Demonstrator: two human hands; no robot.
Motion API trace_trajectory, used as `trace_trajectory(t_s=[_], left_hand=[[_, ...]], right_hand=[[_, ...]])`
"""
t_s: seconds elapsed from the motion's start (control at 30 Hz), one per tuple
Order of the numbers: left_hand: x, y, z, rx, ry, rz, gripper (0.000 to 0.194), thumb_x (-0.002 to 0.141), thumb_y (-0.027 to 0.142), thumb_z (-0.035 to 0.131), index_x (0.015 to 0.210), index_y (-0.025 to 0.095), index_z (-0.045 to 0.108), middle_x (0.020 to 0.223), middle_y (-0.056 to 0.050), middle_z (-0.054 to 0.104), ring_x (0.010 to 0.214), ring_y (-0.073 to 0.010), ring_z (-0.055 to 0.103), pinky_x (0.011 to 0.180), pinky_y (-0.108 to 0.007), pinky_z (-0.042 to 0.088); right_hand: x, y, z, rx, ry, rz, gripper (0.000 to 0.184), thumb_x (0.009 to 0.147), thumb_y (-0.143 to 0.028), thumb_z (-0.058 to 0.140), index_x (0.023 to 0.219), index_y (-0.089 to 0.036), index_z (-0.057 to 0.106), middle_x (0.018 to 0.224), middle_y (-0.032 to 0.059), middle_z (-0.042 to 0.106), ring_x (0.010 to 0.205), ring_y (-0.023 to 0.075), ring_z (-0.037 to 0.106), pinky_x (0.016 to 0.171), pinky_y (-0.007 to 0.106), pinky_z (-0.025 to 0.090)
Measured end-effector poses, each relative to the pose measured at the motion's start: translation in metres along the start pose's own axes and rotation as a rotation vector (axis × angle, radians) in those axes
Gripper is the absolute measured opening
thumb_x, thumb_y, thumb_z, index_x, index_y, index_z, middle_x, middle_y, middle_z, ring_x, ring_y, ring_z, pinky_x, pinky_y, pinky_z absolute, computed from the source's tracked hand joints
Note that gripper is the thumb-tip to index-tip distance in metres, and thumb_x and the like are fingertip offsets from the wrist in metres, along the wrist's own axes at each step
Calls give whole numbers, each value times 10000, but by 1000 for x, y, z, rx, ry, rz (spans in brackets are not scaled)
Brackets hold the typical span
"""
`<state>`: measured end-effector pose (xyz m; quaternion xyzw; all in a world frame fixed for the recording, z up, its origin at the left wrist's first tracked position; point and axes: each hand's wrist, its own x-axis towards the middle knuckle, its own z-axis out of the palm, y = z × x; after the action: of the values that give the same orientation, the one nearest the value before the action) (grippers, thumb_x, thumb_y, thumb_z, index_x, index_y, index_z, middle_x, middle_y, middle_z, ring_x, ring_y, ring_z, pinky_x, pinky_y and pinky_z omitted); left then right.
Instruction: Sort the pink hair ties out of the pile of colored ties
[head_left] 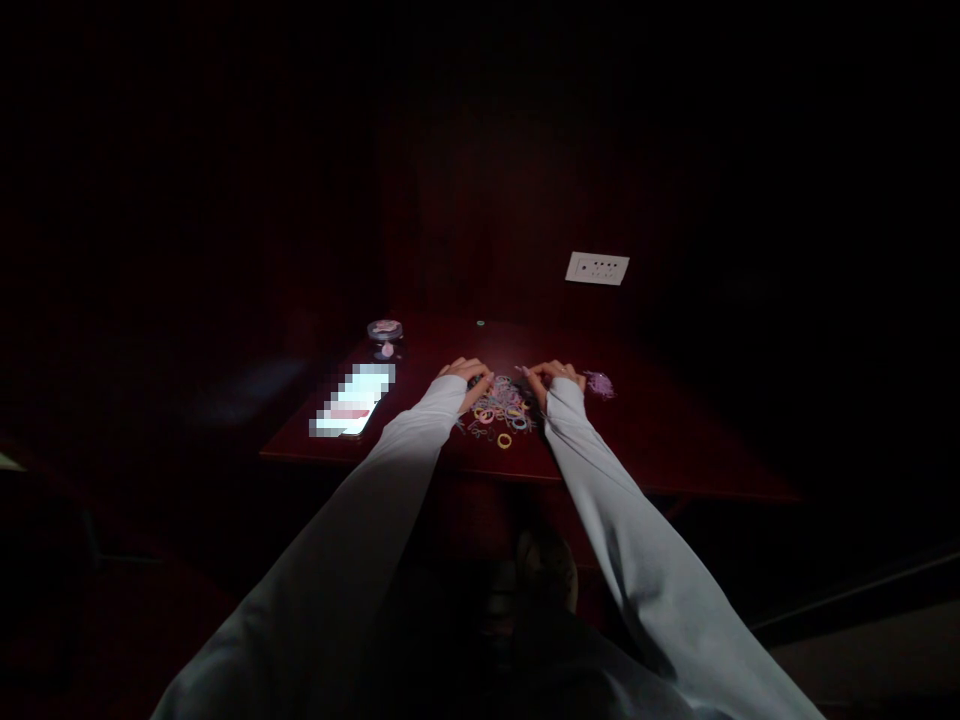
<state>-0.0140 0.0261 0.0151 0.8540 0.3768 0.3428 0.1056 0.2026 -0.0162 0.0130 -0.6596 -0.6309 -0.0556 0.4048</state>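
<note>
Head view: left hand (466, 372) and right hand (555, 377) flank mid-frame hair ties (501, 408), likely to contain them; grips cannot be told.

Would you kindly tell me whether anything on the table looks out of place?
Yes: one small greenish ring lies alone toward the back of the table, oddly apart from the loose pile of coloured bands nearer the front edge.

"Home or office?"

"Can't tell! Dark in here, but indoors: reddish desk (675, 440), far panel (480, 230) behind it, and a white socket plate (597, 268) mounted there, right of centre."
</note>
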Motion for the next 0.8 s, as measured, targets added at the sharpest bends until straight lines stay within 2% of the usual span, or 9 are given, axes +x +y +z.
trace_trajectory(t_s=[0.1,0.2,0.33,0.43,0.53,0.63,0.7,0.8], left_hand=[[-1,0,0,6,6,-16,246,1044,276,518,917,230,724,1074,-25,746,1044,-224,603,992,-366,432],[-1,-1,1,11,-17,-25,233,1033,274,539,903,232,727,1080,-22,749,1050,-223,600,996,-367,429],[0,-3,1,18,-30,-41,219,1023,268,551,909,236,735,1078,-26,749,1046,-225,598,995,-372,432],[0,-3,1,17,-25,-41,204,1020,278,560,925,239,736,1089,-28,743,1056,-227,596,997,-378,440],[-1,-6,3,20,0,-40,182,1012,279,565,947,242,731,1097,-26,733,1062,-229,588,999,-378,452],[0,-10,6,23,54,-66,167,1004,269,564,963,245,724,1151,-23,723,1067,-225,575,1015,-365,462],[1,-12,8,11,90,-97,158,1000,257,562,976,246,718,1205,-21,711,1092,-222,571,1041,-356,460],[3,-16,12,-21,134,-176,155,1001,236,548,1004,246,702,1258,-22,687,1160,-220,571,1085,-351,444]], right_hand=[[4,21,-8,-118,65,45,479,1022,-587,510,848,-220,765,942,107,715,981,274,515,898,410,289],[6,36,-11,-174,55,94,535,1017,-628,481,836,-210,762,967,135,728,999,296,511,913,447,291],[8,40,-11,-185,95,158,550,1000,-658,472,882,-211,770,1008,153,732,1016,310,535,919,456,324],[9,37,-13,-105,144,185,640,1014,-681,370,839,-197,750,936,164,724,934,286,578,871,415,375],[9,34,-17,-8,86,241,802,1003,-754,221,740,-185,722,799,169,710,805,271,624,780,378,416],[7,28,-19,-15,14,281,891,993,-776,137,694,-183,731,717,166,715,756,277,659,751,375,456],[5,22,-20,-26,-41,242,874,1017,-732,152,726,-182,766,724,163,737,765,279,685,777,378,487],[1,14,-21,-41,-127,129,722,1055,-605,274,826,-185,814,772,164,768,831,280,721,849,378,512]])
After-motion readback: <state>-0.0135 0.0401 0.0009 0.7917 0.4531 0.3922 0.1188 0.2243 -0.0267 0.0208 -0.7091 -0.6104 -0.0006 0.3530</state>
